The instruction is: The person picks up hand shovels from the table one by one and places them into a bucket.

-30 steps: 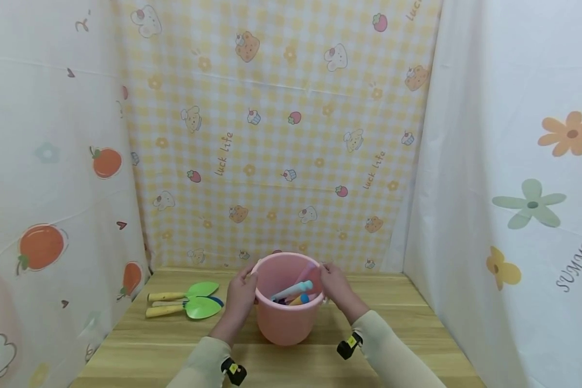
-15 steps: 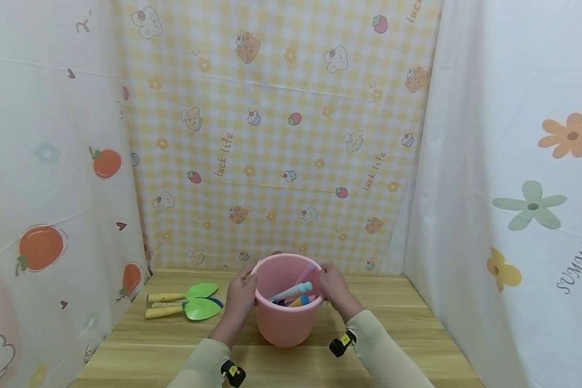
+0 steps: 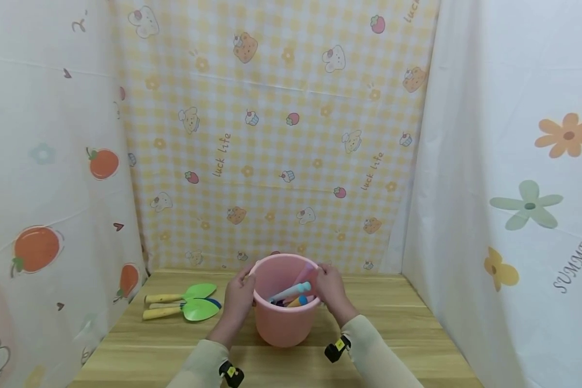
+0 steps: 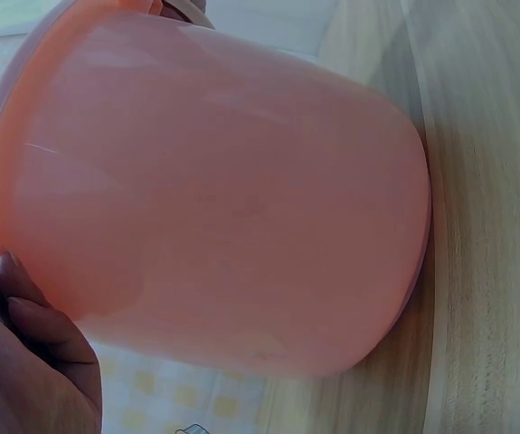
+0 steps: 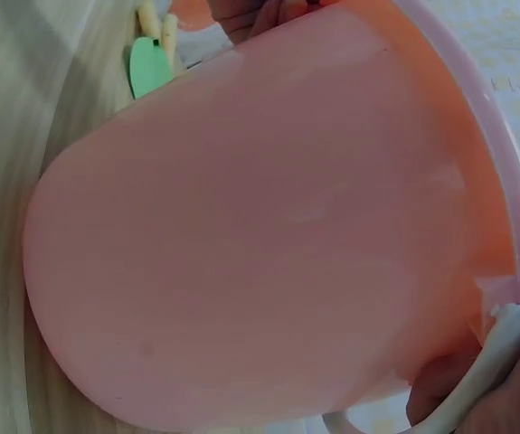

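A pink bucket (image 3: 283, 326) stands upright at the middle of the wooden table, its rim held from both sides. My left hand (image 3: 239, 296) grips the left of the rim, thumb on the near side in the head view. On the right, my right hand (image 3: 332, 291) grips the rim beside the end of a whitish handle (image 5: 481, 366). Inside lie a light blue stick-like thing (image 3: 291, 292), an orange one with a blue end (image 3: 298, 302) and a pink one (image 3: 303, 274). Their lower parts are hidden by the bucket wall.
Left of the bucket lie green hand trowels (image 3: 200, 310) with wooden handles, overlapping a dark blue blade (image 3: 215, 303). Behind the table (image 3: 383, 334) hangs a yellow checked cloth (image 3: 271, 151). White printed cloths hang along both sides.
My right wrist and forearm have shifted a little left and down, the hand staying at the rim. The bucket is almost unmoved, and the head view has turned slightly.
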{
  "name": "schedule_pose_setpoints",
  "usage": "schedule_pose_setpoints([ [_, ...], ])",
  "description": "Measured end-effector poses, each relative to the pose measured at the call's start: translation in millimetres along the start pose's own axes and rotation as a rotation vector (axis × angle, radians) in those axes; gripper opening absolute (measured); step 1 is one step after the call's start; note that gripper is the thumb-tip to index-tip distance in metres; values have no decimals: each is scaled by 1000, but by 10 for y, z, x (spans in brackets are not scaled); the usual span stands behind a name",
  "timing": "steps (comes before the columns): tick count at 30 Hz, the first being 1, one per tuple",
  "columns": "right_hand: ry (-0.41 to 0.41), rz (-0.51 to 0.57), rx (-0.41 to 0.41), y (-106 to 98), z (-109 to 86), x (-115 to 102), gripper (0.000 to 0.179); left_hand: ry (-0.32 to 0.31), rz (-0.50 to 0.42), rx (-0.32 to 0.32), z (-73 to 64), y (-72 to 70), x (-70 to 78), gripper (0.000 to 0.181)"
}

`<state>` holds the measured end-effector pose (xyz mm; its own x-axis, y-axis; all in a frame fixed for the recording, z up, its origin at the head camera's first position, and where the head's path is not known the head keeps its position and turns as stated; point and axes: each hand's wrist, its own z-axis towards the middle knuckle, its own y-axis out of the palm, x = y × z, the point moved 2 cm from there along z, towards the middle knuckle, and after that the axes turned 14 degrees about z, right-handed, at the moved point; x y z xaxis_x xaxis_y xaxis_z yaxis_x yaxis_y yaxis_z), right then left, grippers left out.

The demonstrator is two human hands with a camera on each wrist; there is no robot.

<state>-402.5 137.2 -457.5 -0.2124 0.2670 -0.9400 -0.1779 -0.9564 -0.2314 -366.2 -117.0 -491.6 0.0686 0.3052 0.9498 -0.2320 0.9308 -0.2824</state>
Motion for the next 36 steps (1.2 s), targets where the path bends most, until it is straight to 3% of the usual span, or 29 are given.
schedule_pose_setpoints([
  [10,13,74,49,19,-5,39,41,-15,11,-1,-16,-8,-4,52],
  [21,65,75,70,26,1,19,41,-25,19,-11,-6,-19,34,53],
  [27,42,75,67,33,24,9,42,-32,60,1,25,-47,52,54],
  [36,37,57,52,34,-5,3,41,-6,168,46,-2,-98,-23,72],
])
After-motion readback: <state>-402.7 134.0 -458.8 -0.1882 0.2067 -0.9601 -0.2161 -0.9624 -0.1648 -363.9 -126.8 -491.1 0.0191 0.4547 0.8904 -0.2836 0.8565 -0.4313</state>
